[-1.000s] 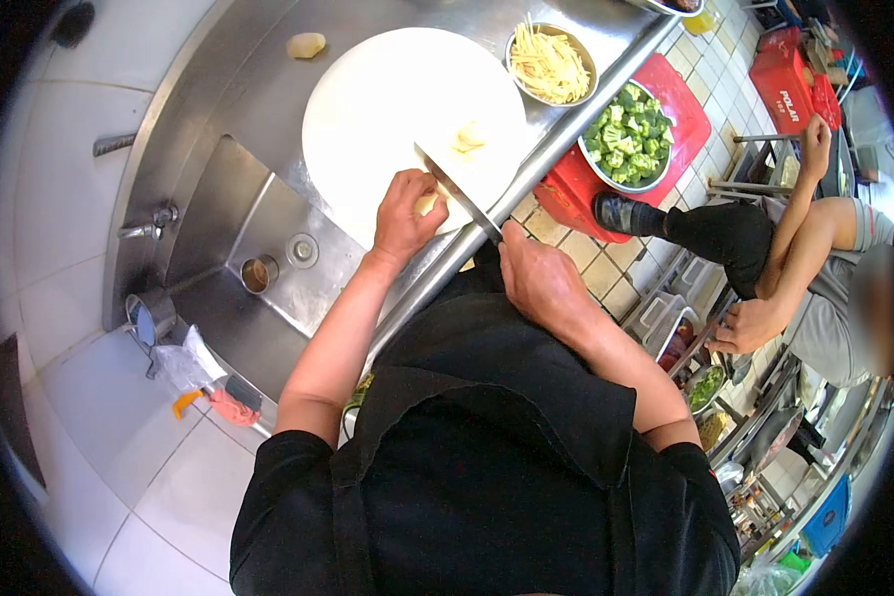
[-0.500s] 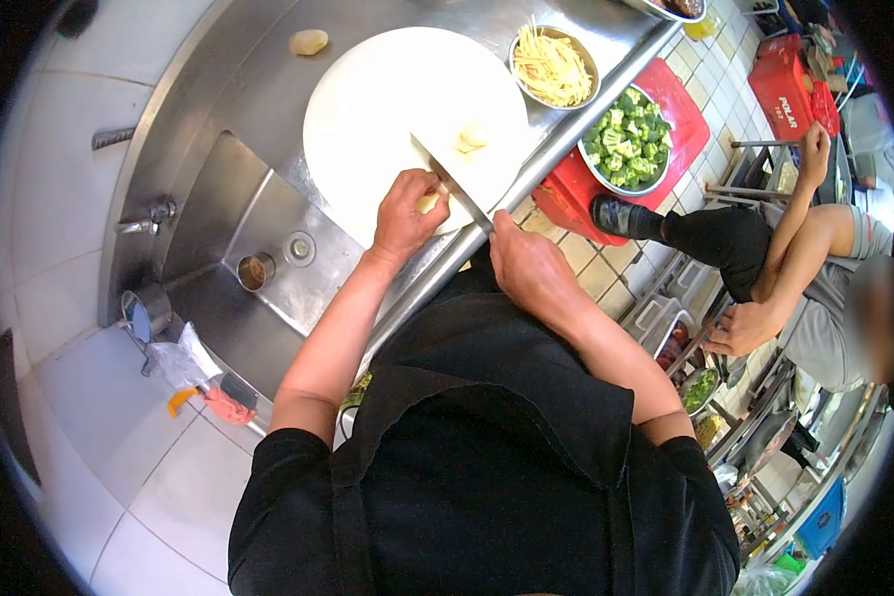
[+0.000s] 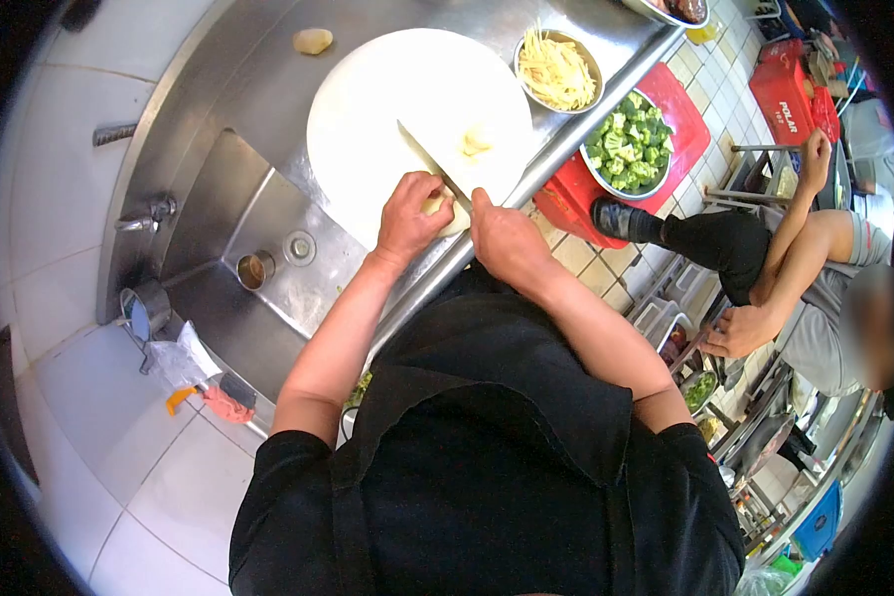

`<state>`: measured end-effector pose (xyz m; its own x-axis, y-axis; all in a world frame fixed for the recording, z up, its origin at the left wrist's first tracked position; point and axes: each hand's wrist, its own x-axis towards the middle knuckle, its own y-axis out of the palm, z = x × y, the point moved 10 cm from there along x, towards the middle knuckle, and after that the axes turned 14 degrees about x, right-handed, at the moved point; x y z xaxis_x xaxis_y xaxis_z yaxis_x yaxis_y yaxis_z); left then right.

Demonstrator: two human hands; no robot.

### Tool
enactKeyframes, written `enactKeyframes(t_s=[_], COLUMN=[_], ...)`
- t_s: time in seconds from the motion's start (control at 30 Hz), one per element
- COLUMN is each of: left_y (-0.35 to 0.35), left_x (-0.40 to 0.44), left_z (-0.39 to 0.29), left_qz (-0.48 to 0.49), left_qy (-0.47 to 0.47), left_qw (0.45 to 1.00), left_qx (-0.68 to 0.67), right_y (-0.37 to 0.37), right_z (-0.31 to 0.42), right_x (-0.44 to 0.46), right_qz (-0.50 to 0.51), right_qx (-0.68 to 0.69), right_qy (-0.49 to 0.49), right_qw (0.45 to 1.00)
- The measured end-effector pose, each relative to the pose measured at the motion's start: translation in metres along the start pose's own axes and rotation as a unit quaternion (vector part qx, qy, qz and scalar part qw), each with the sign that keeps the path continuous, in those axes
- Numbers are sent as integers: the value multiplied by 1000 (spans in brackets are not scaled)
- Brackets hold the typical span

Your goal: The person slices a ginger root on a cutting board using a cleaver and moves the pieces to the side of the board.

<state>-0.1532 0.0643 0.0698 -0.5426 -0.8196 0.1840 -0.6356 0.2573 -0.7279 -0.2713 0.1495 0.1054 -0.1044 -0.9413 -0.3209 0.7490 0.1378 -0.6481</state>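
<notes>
My right hand (image 3: 510,238) is closed round the handle of a kitchen knife (image 3: 423,151), whose blade points up and left across the round white cutting board (image 3: 368,109). With curled fingers, my left hand (image 3: 411,215) presses a pale peeled potato (image 3: 435,206) to the near edge of the board, right beside the blade. The fingers hide part of that potato. A few pale slices (image 3: 477,140) lie on the board beyond the knife. Another peeled potato (image 3: 312,41) rests on the steel counter. A metal bowl of potato strips (image 3: 559,72) stands at the board's far right.
A bowl of broccoli (image 3: 628,144) sits on a red crate (image 3: 687,117) past the counter edge. The steel sink (image 3: 214,214) is to my left, with a metal cup (image 3: 255,269) in it. A person in grey (image 3: 826,328) sits at right near shelves.
My right hand has moved left and up with the knife, so the blade reaches farther across the board. My left hand has shifted only slightly, still on the potato.
</notes>
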Motion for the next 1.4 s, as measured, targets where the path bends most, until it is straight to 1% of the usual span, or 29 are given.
enactKeyframes(t_s=[0.2,0.27,0.33,0.4,0.47,0.5,0.57,1.2,1.3,1.37,1.4], left_y=[-2,-4,-2,-3,-2,-3,-3,-5,-4,-4,-5], left_x=[0,0,2,1,2,2,2,1,-1,-3,-4], left_z=[-2,-1,-1,-1,-2,-2,-2,-5,-3,-1,-3], left_qz=[-10,-10,15,19,25,18,13,5,-3,-10,-21], left_qy=[-1,-6,-10,-12,-12,-8,-3,-2,-11,-15,-5], left_qw=[1000,1000,1000,1000,1000,1000,1000,1000,1000,1000,1000], left_qx=[8,16,-5,0,4,-3,-9,-26,-22,-20,2], right_y=[-10,-24,-39,-48,-48,-48,-40,-39,-39,-37,-37], right_z=[-4,-1,2,-2,1,2,-3,4,4,1,1], right_x=[0,-12,-25,-37,-49,-53,-60,-65,-64,-64,-64], right_qz=[-2,-32,-42,-56,-47,-48,-17,-26,-23,-9,-9], right_qx=[9,17,22,28,41,41,29,32,18,14,14], right_qy=[23,10,11,14,-16,-15,17,-20,-7,18,18], right_qw=[1000,999,999,998,998,998,999,999,1000,1000,1000])
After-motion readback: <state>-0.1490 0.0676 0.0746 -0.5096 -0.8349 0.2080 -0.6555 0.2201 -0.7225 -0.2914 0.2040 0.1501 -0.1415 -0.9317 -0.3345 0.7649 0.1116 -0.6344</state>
